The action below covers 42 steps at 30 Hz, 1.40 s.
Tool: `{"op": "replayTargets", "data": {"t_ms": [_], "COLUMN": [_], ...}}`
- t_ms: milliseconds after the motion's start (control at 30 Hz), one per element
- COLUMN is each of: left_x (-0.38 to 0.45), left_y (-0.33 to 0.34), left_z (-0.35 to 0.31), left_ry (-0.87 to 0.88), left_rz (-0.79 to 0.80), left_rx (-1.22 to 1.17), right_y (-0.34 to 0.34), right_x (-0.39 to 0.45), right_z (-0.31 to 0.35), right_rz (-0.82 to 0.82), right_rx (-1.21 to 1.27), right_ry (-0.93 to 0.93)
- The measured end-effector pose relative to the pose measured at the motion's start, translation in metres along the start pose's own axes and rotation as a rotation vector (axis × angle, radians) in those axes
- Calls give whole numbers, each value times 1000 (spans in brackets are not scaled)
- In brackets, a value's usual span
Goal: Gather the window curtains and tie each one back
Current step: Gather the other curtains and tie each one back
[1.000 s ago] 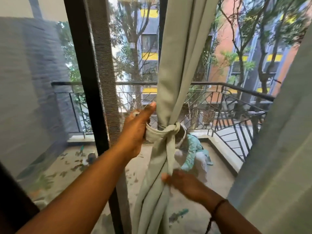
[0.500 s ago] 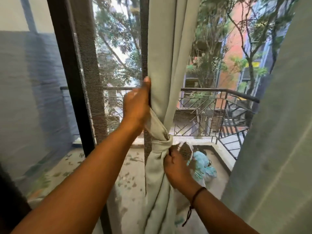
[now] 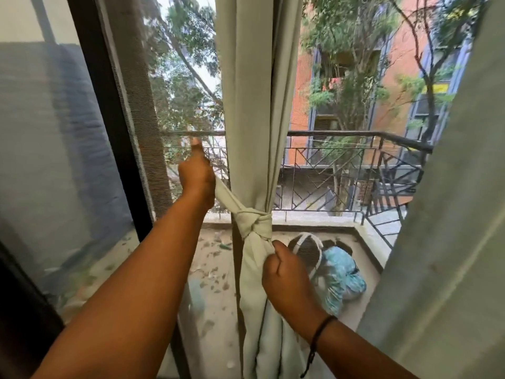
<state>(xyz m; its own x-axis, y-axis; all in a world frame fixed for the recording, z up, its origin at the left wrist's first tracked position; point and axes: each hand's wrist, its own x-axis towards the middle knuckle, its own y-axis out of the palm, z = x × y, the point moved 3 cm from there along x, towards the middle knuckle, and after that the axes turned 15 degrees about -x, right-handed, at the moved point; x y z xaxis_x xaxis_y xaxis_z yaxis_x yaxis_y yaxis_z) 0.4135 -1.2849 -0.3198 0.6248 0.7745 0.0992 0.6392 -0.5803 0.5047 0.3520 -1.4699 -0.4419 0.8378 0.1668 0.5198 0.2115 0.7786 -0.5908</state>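
The left hand (image 3: 197,178) is now drawing a tail up and left, its grip closed on it, while the right hand (image 3: 284,274) is pulling fabric down, cinching the knot (image 3: 254,224) mid-curtain (image 3: 251,105); right curtain (image 3: 451,214) is hanging untied.

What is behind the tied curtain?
Behind the curtain are a window screen, a balcony railing and trees. The fabric hides the middle of the balcony.
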Motion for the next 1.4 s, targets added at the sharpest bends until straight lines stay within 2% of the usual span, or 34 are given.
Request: {"op": "replayTargets", "data": {"t_ms": [133,233,300,400,467,667,733,833,967,1100,1267,1333,1400], "left_x": [-36,-90,-124,-147,-139,-107,-97,-84,-69,-49,-50,-51,-36], "left_y": [-3,-43,-78,-106,-109,-121,-127,-132,-134,-135,-131,-130,-129], "left_z": [12,40,68,102,109,105,106,106,102,106,98,95,94], "left_ry": [225,432,514,398,372,289,167,-67,62,154,-32,-148,-302], "left_rz": [165,229,335,573,630,690,674,635,646,607,695,756,797], "left_rx": [164,-6,-19,243,364,327,238,143,289,352,194,121,153], "right_y": [-10,-13,-10,-1,10,34,36,42,56,66,76,75,68], "right_x": [-4,-11,-20,-34,-37,-33,-30,-21,-24,-33,-30,-23,-18], "right_z": [-6,-17,-26,-26,-22,-14,-14,-16,-7,6,17,18,15], "right_rz": [-35,-92,-125,-64,37,200,196,179,104,-22,123,87,64], "right_rx": [7,11,21,27,143,364,383,170,68,93,182,174,136], "right_ry": [-5,66,127,166,194,358,398,337,291,301,257,214,183]}}
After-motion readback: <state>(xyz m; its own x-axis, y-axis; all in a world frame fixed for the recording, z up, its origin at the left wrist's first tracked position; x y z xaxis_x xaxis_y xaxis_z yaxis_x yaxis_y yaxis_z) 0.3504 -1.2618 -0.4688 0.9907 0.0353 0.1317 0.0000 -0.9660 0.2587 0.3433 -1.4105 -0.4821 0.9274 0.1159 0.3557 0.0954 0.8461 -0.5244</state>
